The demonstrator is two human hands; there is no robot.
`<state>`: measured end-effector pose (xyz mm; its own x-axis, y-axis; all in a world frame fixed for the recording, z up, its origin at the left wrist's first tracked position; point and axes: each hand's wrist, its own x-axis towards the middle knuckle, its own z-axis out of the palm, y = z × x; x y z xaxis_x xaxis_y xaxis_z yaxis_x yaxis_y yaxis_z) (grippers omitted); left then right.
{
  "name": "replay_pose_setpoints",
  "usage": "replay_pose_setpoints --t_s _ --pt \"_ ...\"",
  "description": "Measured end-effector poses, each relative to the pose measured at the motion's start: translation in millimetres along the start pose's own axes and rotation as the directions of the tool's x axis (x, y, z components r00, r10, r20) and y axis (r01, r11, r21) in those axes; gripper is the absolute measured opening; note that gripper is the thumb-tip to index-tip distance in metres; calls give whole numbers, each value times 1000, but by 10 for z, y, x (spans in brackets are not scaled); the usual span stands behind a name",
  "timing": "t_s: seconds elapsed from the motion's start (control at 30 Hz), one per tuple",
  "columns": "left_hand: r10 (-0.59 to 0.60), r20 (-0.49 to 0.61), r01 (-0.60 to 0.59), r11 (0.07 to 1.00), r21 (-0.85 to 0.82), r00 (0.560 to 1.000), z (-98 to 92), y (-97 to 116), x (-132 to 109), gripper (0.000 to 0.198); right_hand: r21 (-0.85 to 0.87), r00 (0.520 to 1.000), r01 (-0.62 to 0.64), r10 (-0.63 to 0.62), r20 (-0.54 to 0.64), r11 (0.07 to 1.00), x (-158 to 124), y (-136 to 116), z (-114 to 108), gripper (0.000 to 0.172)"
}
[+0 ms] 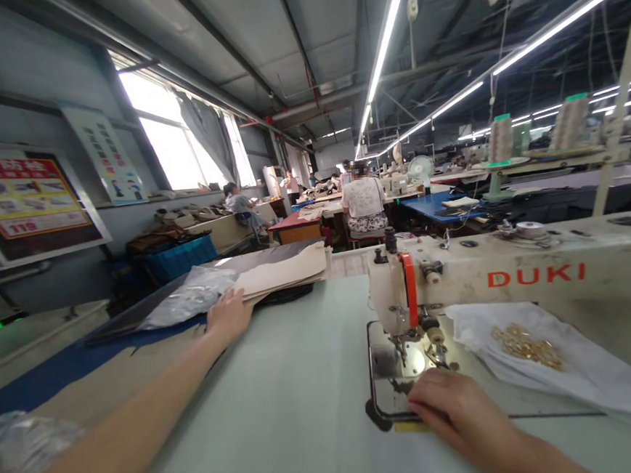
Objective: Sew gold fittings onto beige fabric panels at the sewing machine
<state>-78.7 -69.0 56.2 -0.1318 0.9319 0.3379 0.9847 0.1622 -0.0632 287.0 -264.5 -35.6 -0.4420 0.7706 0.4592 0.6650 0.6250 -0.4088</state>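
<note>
My left hand (229,318) reaches far forward on the left, its fingers stretched over the near corner of a stack of beige fabric pieces (285,269). Beside those fingers lies a clear plastic bag (192,293). My right hand (457,404) rests low in front of the sewing machine's needle plate (391,398), fingers curled and pressed together. What they hold, if anything, is hidden. Just beyond it stands the white sewing machine (433,282) with its lit needle area. Right of the needle, gold-coloured metal rings (526,347) sit on a white cloth or bag (480,325).
The pale machine table (283,385) spans the front. More beige material (118,372) lies at left, near crumpled clear plastic (23,449). Thread cones (501,140) stand behind the machine. A person (363,200) sits ahead, facing away; others are farther off.
</note>
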Motion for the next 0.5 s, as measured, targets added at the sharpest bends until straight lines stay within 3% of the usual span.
replay_pose_setpoints --t_s 0.13,0.27,0.33,0.5 --pt "-291 -40 294 952 83 956 -113 -688 -368 51 11 1000 -28 28 5 1000 -27 5 4 23" --pt "-513 115 502 858 108 851 -27 -1084 -706 60 1 999 -46 46 28 999 -39 37 46 23" --pt "-524 183 515 852 94 832 29 -1161 -784 64 -8 998 -56 56 28 998 -47 58 68 24" --pt "-381 217 389 921 8 899 33 -1248 -804 64 1 998 -67 67 -1 998 -65 92 99 23"
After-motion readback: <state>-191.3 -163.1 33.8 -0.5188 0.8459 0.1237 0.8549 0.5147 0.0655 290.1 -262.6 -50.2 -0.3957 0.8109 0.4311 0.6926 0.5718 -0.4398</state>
